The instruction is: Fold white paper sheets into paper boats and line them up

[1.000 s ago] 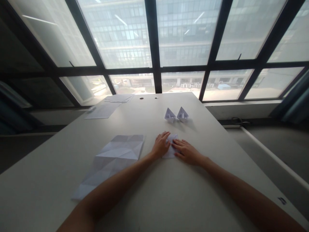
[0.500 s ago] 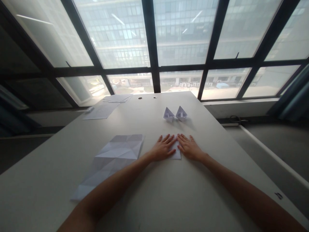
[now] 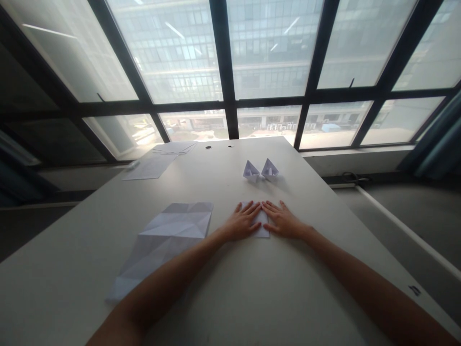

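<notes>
A small folded piece of white paper (image 3: 261,228) lies on the pale table (image 3: 252,288) straight ahead of me. My left hand (image 3: 240,222) rests flat on its left part, fingers stretched out and apart. My right hand (image 3: 283,220) lies flat on its right part, fingers spread too. The two hands meet at the fingertips above the paper, which is mostly hidden beneath them. Neither hand grips anything.
Two small folded paper boats (image 3: 251,170) (image 3: 270,169) stand side by side farther back. A large creased sheet (image 3: 163,242) lies to the left. More flat sheets (image 3: 151,166) sit at the far left corner. Large windows run behind the table's far edge.
A second ago both hands were curled over the paper, working a fold. They have since flattened out on it with fingers spread and stayed there.
</notes>
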A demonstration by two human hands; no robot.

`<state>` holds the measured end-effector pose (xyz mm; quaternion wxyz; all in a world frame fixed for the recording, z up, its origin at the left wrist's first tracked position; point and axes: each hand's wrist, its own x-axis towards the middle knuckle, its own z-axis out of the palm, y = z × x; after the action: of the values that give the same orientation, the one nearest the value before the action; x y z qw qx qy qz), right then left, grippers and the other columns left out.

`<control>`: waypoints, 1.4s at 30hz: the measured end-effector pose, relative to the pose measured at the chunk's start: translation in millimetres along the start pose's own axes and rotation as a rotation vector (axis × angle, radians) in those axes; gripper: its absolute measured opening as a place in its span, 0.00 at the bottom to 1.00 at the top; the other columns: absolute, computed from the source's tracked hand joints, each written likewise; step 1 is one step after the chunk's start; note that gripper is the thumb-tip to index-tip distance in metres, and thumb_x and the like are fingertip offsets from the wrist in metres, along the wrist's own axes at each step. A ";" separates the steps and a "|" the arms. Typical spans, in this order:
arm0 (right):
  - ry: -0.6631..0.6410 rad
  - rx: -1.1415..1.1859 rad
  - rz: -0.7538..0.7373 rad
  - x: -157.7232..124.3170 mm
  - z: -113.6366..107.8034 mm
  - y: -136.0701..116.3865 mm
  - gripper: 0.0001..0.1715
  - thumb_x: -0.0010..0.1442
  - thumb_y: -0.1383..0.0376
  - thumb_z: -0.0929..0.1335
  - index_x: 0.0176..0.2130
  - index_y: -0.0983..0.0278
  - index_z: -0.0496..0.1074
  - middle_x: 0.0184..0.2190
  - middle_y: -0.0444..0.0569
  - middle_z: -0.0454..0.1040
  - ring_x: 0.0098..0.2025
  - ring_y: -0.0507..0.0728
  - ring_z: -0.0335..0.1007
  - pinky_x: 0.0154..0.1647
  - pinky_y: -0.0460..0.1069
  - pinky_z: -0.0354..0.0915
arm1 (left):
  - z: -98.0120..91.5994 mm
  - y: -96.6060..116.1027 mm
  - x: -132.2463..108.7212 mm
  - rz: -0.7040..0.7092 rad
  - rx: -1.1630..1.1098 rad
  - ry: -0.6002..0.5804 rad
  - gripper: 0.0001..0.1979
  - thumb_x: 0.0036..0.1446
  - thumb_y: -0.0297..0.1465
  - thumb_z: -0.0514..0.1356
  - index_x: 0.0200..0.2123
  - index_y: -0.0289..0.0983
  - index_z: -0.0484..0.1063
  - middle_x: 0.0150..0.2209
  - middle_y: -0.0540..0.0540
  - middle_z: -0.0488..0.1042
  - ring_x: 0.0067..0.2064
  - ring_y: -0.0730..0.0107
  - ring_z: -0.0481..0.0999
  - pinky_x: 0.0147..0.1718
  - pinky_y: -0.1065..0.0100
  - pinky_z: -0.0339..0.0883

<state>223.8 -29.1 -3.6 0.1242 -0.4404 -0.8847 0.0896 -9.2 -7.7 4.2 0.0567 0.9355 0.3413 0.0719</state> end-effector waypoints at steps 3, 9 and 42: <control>-0.027 0.025 -0.048 -2.9 -5.9 0.5 0.51 0.62 0.42 0.63 0.71 0.62 0.41 0.70 0.58 0.46 0.72 0.66 0.39 0.69 0.67 0.32 | 3.2 -3.1 0.3 -0.005 0.003 -0.006 0.34 0.68 0.47 0.45 0.71 0.42 0.39 0.71 0.43 0.46 0.72 0.58 0.41 0.67 0.48 0.34; -0.022 0.024 0.004 -0.4 -2.6 -2.0 0.43 0.66 0.47 0.60 0.71 0.61 0.44 0.70 0.55 0.46 0.72 0.64 0.39 0.69 0.67 0.33 | 4.8 -5.2 1.1 -0.007 0.011 -0.040 0.35 0.68 0.48 0.44 0.71 0.41 0.38 0.71 0.42 0.43 0.72 0.59 0.39 0.67 0.49 0.31; -0.042 -0.054 0.034 -2.4 -0.4 2.8 0.49 0.64 0.42 0.59 0.71 0.66 0.45 0.71 0.59 0.42 0.73 0.65 0.32 0.69 0.67 0.33 | -2.6 0.8 -1.8 0.086 0.020 -0.062 0.37 0.67 0.52 0.43 0.71 0.41 0.35 0.71 0.40 0.44 0.72 0.55 0.40 0.65 0.43 0.33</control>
<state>227.5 -29.3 -4.3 0.0920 -0.4566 -0.8815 0.0772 -10.5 -9.3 6.7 0.0550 0.9516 0.2994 0.0419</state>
